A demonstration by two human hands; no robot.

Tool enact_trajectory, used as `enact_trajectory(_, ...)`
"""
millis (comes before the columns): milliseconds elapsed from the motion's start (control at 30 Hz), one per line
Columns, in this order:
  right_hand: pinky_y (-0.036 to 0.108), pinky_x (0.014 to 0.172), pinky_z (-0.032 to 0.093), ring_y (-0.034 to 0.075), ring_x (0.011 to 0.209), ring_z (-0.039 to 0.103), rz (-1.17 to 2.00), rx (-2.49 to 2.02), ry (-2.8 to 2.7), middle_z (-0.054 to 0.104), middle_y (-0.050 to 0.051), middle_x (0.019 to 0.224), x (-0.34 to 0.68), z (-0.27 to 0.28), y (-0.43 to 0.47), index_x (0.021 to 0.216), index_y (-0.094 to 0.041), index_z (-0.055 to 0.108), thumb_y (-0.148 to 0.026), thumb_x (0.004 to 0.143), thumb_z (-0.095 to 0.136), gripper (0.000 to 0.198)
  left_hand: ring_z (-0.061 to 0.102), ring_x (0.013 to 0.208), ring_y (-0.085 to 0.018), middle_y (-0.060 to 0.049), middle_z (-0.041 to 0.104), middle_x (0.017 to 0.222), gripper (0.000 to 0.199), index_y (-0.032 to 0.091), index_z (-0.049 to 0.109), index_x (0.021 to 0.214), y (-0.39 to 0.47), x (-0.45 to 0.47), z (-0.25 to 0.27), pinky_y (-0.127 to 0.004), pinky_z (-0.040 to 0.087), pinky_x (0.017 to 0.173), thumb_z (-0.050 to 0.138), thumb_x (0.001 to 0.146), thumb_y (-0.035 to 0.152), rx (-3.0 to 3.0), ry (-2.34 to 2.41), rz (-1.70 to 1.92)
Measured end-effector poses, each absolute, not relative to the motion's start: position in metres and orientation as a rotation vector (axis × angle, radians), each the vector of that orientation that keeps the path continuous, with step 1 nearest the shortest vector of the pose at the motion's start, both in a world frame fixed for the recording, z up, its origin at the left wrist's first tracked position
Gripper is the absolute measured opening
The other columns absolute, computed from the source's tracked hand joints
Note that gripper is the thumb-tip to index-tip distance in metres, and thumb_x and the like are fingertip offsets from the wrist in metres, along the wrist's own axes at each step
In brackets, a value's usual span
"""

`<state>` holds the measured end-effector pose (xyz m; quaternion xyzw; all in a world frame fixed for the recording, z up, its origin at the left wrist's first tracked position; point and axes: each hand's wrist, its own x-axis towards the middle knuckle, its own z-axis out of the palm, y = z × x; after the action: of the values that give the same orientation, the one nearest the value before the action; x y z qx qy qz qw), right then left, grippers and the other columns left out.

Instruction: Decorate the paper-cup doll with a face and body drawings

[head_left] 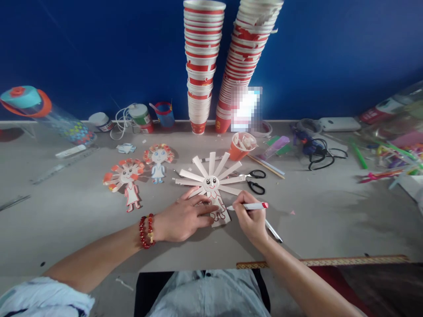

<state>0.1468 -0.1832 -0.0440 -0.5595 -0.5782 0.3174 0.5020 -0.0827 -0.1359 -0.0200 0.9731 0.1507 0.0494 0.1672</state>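
A paper doll [212, 183] lies face up on the grey table, with white strips fanning out round its drawn face and a body outlined in red below. My left hand [185, 215] rests flat across the doll's left side, fingers stretched over the paper. In my right hand [250, 219] is a white marker [254, 206] with a red end, pinched between thumb and fingers. Its tip touches or nearly touches the right edge of the drawn body. Two cut-out paper dolls, one in a red-edged dress [132, 193] and one in a blue-edged dress [159, 169], lie to the left.
Black-handled scissors [257, 181] lie partly under the doll's strips. Behind stand a red cup of paper scraps [242, 147] and two tall stacks of paper cups [201, 66]. A pen [273, 231] lies beside my right wrist. A water bottle [56, 116] leans at the far left.
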Motion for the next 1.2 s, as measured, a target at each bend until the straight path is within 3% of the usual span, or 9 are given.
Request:
enact_trajectory(367,0.024,0.051,0.036,0.013,0.056,0.050,0.906,-1.193,-1.262,0.058,-0.002,0.065,0.1484,-0.0401,-0.1807,0.083,-0.021,0.057,-0.023,0.090,0.055,0.008,0.041,0.134,-0.024,0.004,0.047,0.149,0.045,0.030,0.057,0.127,-0.1353,-0.0826,-0.0205,-0.055,0.001,0.122,0.052,0.087,0.009,2.783,0.417,0.181)
enact_trajectory(533,0.024,0.048,0.034,0.012,0.053,0.046,0.929,-1.211,-1.338,0.057,-0.002,0.065,0.1516,-0.0394,-0.1853,0.082,-0.021,0.057,-0.024,0.086,0.060,0.006,0.042,0.132,-0.025,0.002,0.049,0.148,0.043,0.030,0.055,0.130,-0.1343,-0.0831,-0.0170,-0.057,-0.001,0.121,0.050,0.092,0.013,2.783,0.384,0.188)
enact_trajectory(767,0.024,0.050,0.031,0.010,0.050,0.040,0.892,-1.188,-1.557,0.047,-0.005,0.056,0.1467,-0.0435,-0.1856,0.062,-0.020,0.049,-0.014,0.075,0.054,0.015,0.043,0.131,-0.023,0.002,0.049,0.147,0.043,0.033,0.054,0.131,-0.1333,-0.0811,-0.0146,-0.056,0.002,0.121,0.048,0.093,0.013,2.753,0.396,0.188)
enact_trajectory(1033,0.023,0.049,0.031,0.011,0.050,0.040,0.915,-1.263,-1.588,0.049,-0.005,0.054,0.1434,-0.0464,-0.1827,0.064,-0.021,0.049,-0.016,0.076,0.052,0.013,0.040,0.136,-0.022,0.003,0.048,0.149,0.053,0.034,0.050,0.136,-0.1335,-0.0845,-0.0195,-0.052,0.003,0.123,0.052,0.088,0.011,2.767,0.383,0.189)
enact_trajectory(1200,0.023,0.051,0.032,0.010,0.050,0.039,0.928,-1.254,-1.615,0.048,-0.005,0.056,0.1433,-0.0470,-0.1820,0.065,-0.021,0.047,-0.016,0.076,0.052,0.014,0.037,0.138,-0.022,0.003,0.047,0.149,0.053,0.033,0.052,0.135,-0.1334,-0.0842,-0.0184,-0.054,-0.003,0.122,0.052,0.087,0.010,2.774,0.385,0.174)
